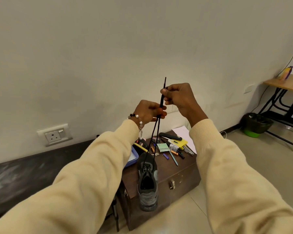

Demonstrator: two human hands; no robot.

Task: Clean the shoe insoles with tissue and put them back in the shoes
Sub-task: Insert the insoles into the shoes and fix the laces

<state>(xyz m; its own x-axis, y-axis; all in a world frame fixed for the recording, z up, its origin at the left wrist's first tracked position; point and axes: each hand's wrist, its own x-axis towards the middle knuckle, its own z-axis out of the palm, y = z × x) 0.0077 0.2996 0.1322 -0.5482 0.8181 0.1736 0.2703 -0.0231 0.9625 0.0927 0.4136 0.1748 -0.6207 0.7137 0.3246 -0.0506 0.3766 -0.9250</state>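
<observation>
A plain pale wall (108,48) fills the upper half of the frame. Two arms in cream sleeves (85,174) reach up from the lower corners and meet at centre. Below them, at lower centre, a dark wooden trunk (179,176) stands on a tiled floor, its top scattered with pens, a round tin, a small green packet and white paper.

A grey shoe (147,181) rests on the trunk's near edge, its long axis running almost straight up and down the frame: toe toward the wall, heel toward the viewer, the opening facing up.

The right hand (178,98), raised just above centre, has its fingers curled and pinches the black shoelace (156,125) near its tip, which pokes upward past the fingertips. The left hand (147,111), slightly lower and to the left, wears a beaded bracelet (137,118) and grips the lace's two strands between thumb and curled fingers. From there the strands drop, taut and near vertical, spreading slightly to the shoe's eyelets.

A wall socket (55,135) sits at lower left.
</observation>
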